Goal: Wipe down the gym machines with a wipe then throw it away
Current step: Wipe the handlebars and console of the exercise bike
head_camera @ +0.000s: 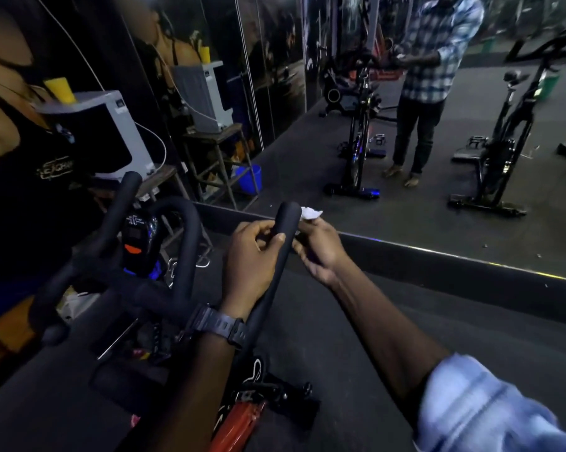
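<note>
An exercise bike's black handlebars (pixel 177 243) fill the lower left, with a small console (pixel 135 243) at their middle. The right handlebar grip (pixel 283 230) rises between my hands. My left hand (pixel 252 259), with a dark watch on its wrist, is wrapped around this grip just below its tip. My right hand (pixel 320 249) sits against the grip's right side and pinches a crumpled white wipe (pixel 311 213) near the grip's tip. The bike's red frame (pixel 239 419) shows below.
A wall mirror (pixel 405 158) ahead reflects me, this bike and another bike (pixel 500 148). At left stand a grey appliance (pixel 112 132) on a wooden stool and a blue bucket (pixel 249 177). A raised black ledge (pixel 438 265) runs under the mirror. The floor is dark rubber.
</note>
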Motion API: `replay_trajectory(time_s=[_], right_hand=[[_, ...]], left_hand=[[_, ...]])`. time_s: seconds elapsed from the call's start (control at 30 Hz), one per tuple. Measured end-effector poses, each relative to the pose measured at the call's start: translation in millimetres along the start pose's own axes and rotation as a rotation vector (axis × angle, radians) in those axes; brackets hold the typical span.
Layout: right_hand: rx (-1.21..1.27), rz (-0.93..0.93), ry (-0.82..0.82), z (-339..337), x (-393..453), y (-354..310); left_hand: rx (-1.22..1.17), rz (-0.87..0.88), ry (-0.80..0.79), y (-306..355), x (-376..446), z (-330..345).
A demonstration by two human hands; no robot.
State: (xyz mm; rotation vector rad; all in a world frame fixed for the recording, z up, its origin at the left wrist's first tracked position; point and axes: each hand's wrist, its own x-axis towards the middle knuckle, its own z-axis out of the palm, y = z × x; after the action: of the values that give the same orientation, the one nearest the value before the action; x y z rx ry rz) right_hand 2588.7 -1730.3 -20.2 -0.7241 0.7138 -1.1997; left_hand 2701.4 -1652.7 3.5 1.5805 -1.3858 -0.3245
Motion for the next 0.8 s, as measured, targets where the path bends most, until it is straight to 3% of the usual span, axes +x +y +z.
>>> replay_trajectory(time_s=[0.13,0.23,0.4,0.6,0.7,0.8], right_hand=[[-0.038,0.256,-0.299,-15,-25,20],[-0.083,0.347,-0.422,-28,-29,33],[-0.041,0.201,-0.366,-21,42,-23],[-0.143,0.267,-0.551,-37,33,-5],[-0.053,0.239,-0.595,-16,57,-28],[-0.174,0.025,-0.734,-2,66,-52]], left_hand=[[0.058,0.017,0.085,4,7,11],[0.107,0.01,0.133,6,9,15],[0.125,0.032,0.202,7,13,21],[0.036,0.012,0.3,5,18,35],[0.118,0.0,0.311,9,15,36],[0.205,-0.043,0.351,19,13,36]])
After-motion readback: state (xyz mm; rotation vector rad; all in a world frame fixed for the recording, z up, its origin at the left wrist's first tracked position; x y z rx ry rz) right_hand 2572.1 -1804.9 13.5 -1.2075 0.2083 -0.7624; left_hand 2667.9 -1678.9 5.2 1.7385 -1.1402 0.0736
